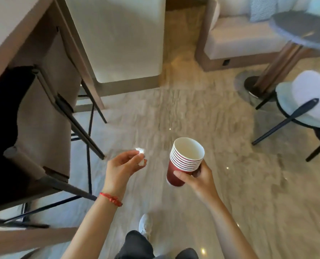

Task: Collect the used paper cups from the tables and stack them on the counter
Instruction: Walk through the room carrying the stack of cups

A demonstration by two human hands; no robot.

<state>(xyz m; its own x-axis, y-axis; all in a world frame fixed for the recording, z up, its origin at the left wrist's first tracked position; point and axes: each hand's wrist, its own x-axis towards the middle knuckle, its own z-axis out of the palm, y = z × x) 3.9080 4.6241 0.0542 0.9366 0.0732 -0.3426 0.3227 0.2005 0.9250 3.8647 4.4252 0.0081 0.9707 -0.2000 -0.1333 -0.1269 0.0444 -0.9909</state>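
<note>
A stack of several red paper cups (pixel 181 163) with white insides sits nested together, held upright at waist height over the floor. My right hand (pixel 198 178) grips the stack from the right, thumb across the front of the lowest cup. To the left, my left hand (pixel 123 165) pinches a small crumpled white tissue (pixel 141 156) between fingertips and thumb. A red string bracelet circles my left wrist. The two hands are apart, with bare floor between them.
A brown counter or high table with dark bar stools (pixel 43 118) fills the left side. A round dark table (pixel 305 28) on a wooden pedestal and a white cushioned stool (pixel 308 103) stand at right. A beige sofa (pixel 245 34) lies beyond. Marble floor stretches ahead.
</note>
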